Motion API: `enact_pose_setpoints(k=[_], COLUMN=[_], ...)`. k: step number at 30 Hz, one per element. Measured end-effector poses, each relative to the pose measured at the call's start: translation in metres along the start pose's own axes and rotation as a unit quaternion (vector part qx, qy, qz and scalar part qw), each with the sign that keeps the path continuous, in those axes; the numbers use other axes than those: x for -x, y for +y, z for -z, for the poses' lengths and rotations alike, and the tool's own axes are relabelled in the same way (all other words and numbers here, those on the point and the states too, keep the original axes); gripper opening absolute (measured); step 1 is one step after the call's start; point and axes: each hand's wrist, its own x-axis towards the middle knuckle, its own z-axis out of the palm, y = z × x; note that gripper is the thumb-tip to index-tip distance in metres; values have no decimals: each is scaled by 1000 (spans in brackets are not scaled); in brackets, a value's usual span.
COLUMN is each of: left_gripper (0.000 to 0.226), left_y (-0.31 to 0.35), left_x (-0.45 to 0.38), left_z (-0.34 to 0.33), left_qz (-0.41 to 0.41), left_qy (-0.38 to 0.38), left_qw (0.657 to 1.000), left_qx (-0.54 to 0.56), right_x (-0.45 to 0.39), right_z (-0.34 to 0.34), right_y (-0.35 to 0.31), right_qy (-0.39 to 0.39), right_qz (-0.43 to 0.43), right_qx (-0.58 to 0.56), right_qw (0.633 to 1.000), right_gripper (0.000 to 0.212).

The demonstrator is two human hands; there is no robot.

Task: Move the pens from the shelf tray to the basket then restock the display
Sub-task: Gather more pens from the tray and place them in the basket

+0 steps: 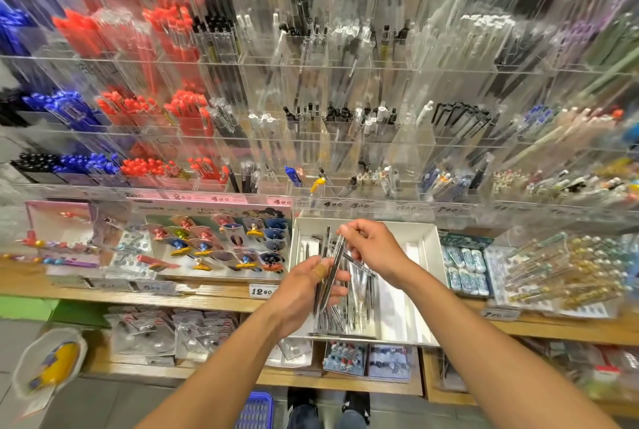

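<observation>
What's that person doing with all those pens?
A person stands at a shop's pen display, gathering pens out of a white tray on the wooden shelf. The left hand holds a bunch of silver pens, and the right hand pinches the top of one of them. More pens still lie in the tray. A blue basket waits on the floor by the person's feet, and no pens are visible in it yet.

— What are you counting around the white tray?
— I'm seeing two hands over it, one blue basket below it, and one loose pile of pens inside, too blurred to number.
</observation>
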Motion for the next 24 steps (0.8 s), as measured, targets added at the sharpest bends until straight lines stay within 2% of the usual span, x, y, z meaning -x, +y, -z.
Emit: enact_pose_setpoints(k=[3, 5, 7, 9, 14, 17, 21, 24], left_gripper=[33, 29, 24, 25, 28, 32, 27, 26], left_y=[-5, -9, -12, -13, -16, -18, -20, -24], left_x=[1, 1, 1, 4, 12, 13, 16, 15], left_z=[1, 3, 5, 8, 13, 15, 17, 20], left_qz=[13, 16, 13, 12, 10, 10, 15, 15], left_qy=[21, 44, 53, 52, 53, 65, 71, 82], left_qw=[999, 999, 998, 998, 995, 995, 994, 992], left_qx=[23, 18, 29, 44, 83, 71, 80, 98], right_x=[-6, -12, -20, -24, -20, -16, -16, -20], right_z=[-4, 0, 4, 7, 3, -1, -6, -2], right_y=[2, 11, 30, 53, 101, 110, 108, 100], right_qy=[-16, 2, 63, 92, 5, -13, 66, 50], right_qz=[-12, -28, -54, -91, -136, -124, -76, -116], right_qx=[-69, -76, 29, 183, 421, 500, 507, 541], right_qw=[997, 997, 996, 975, 897, 857, 856, 831], right_gripper=[13, 13, 10, 9, 20, 21, 26, 28])
